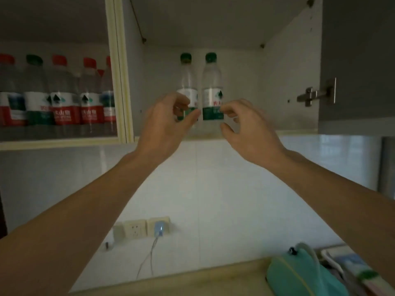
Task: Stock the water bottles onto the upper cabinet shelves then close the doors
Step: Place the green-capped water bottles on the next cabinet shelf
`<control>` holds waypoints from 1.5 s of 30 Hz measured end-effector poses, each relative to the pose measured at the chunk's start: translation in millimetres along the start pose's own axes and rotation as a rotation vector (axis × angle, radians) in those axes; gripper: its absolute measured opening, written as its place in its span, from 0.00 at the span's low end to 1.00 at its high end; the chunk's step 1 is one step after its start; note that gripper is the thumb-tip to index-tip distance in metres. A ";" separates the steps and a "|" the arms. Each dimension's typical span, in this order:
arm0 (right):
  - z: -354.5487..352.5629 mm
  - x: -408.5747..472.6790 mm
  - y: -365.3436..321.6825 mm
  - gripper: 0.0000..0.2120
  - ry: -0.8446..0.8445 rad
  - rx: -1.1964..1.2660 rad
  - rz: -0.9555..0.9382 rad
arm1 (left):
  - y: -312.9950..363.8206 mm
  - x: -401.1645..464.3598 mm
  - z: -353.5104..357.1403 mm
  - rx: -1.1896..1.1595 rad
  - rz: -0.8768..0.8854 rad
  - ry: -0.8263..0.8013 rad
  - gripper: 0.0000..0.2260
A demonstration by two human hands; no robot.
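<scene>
Standing side by side on the open shelf (295,131), two green-capped bottles (188,82) sit just beyond the fingertips. The left hand (166,122) and right hand (245,127) hover loosely curled, gripping nothing, probably after setting them upright.

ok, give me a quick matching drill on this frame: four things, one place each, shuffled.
Things:
1. teal pouch
2. hinge
3. red-capped bottles
4. charger

Places:
A. left compartment, behind the glass door
B. plugged into the wall socket
C. counter, lower right
D. right wall of the open compartment

Pairs: 1-C, 2-D, 3-A, 4-B
</scene>
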State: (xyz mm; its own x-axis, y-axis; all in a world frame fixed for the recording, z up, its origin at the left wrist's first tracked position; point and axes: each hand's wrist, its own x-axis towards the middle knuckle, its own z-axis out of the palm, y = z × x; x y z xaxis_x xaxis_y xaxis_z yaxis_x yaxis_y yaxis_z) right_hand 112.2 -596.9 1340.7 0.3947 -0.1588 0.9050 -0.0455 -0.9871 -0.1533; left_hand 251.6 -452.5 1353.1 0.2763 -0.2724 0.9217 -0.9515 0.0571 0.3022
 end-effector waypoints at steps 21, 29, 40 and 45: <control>87.1 -388.6 57.0 0.21 -1.012 0.109 0.900 | -74.9 -404.5 101.4 -0.039 -0.872 -0.937 0.10; 126.1 -481.6 76.9 0.28 -1.145 0.053 1.073 | -92.4 -487.1 151.0 0.178 -1.013 -1.281 0.19; 169.7 -529.3 97.0 0.17 -1.164 0.152 1.245 | -107.8 -510.0 185.7 0.256 -1.116 -1.257 0.10; 172.7 -532.4 107.5 0.14 -1.116 0.207 1.293 | -107.8 -504.0 190.0 0.157 -1.181 -1.137 0.13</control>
State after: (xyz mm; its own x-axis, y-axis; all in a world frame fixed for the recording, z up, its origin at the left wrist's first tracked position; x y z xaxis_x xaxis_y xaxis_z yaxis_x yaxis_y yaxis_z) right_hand 55.6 -615.2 773.9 0.6020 -0.6093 -0.5160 -0.7489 -0.2068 -0.6296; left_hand 189.3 -504.0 809.7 0.6461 -0.6176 -0.4484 -0.3226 -0.7534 0.5729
